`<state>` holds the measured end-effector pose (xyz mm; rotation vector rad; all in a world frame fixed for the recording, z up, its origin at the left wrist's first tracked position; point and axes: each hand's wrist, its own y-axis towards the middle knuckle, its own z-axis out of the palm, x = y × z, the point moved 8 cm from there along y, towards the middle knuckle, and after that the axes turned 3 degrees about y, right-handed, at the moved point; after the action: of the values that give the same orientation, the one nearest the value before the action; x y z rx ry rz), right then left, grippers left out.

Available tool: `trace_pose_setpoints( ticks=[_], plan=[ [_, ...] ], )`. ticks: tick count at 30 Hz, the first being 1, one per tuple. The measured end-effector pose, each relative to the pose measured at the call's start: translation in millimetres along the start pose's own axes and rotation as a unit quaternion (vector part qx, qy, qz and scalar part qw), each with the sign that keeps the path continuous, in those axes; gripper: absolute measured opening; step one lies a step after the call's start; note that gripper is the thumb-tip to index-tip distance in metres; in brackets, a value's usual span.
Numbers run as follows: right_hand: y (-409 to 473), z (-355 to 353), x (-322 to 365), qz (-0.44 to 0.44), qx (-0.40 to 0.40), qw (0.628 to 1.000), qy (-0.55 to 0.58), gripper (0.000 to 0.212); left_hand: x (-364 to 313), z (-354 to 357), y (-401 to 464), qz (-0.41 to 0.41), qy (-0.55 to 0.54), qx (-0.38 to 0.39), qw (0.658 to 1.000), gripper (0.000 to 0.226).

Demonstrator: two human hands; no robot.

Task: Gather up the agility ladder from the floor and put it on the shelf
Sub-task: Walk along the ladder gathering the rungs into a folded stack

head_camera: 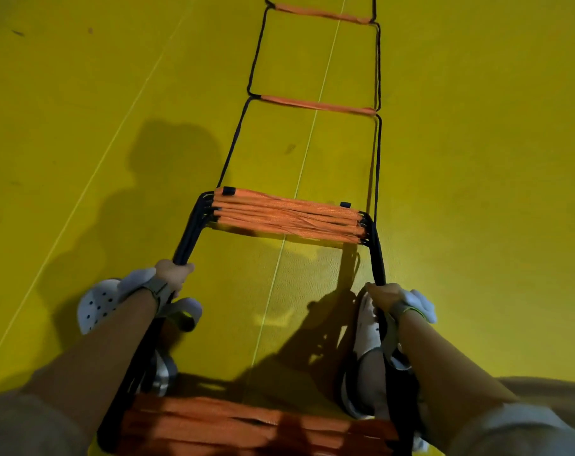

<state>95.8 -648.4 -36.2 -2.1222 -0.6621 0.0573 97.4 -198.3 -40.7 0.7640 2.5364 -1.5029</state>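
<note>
The agility ladder [287, 215] — orange flat rungs on black side straps — has rungs bunched at frame centre and bottom, raised off the yellow floor; beyond, toward the upper middle, single rungs lie spread flat.

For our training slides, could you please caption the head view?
Both hands, left and right, grip the black side straps of an agility ladder, orange rungs bunched, remainder stretched across the yellow floor.
</note>
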Motion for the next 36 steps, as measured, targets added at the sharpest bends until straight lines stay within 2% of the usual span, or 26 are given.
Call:
trace_pose_setpoints(
  ticks=[6,11,16,19,22,26,31,34,36],
  plan=[
    [-31,-51,37,-0.060,-0.065,0.996,0.004,0.050,-50,-46,-40,0.063,-0.061,-0.056,0.995,0.046],
    [-68,-103,79,-0.146,-0.093,0.973,0.155,0.045,-105,-91,-95,0.136,-0.105,-0.106,0.979,0.043],
    [-110,-172,119,-0.227,-0.129,0.940,0.219,0.049,-151,-129,-152,0.217,-0.170,-0.134,0.952,0.041],
    [-138,-210,141,-0.261,-0.152,0.914,0.273,0.042,-170,-148,-180,0.254,-0.213,-0.154,0.931,0.042],
    [-166,-232,155,-0.298,-0.184,0.881,0.318,0.018,-178,-157,-195,0.276,-0.256,-0.151,0.914,0.039],
    [-191,-241,158,-0.323,-0.219,0.839,0.379,0.034,-170,-156,-198,0.272,-0.304,-0.145,0.901,0.030],
    [-217,-238,163,-0.343,-0.214,0.790,0.461,0.035,-169,-164,-202,0.243,-0.297,-0.140,0.913,0.064],
    [-224,-238,162,-0.356,-0.210,0.771,0.484,0.028,-176,-172,-206,0.263,-0.353,-0.132,0.888,0.065],
    [-226,-237,160,-0.369,-0.210,0.753,0.503,0.012,-179,-174,-210,0.277,-0.391,-0.125,0.869,0.064]
  ],
)
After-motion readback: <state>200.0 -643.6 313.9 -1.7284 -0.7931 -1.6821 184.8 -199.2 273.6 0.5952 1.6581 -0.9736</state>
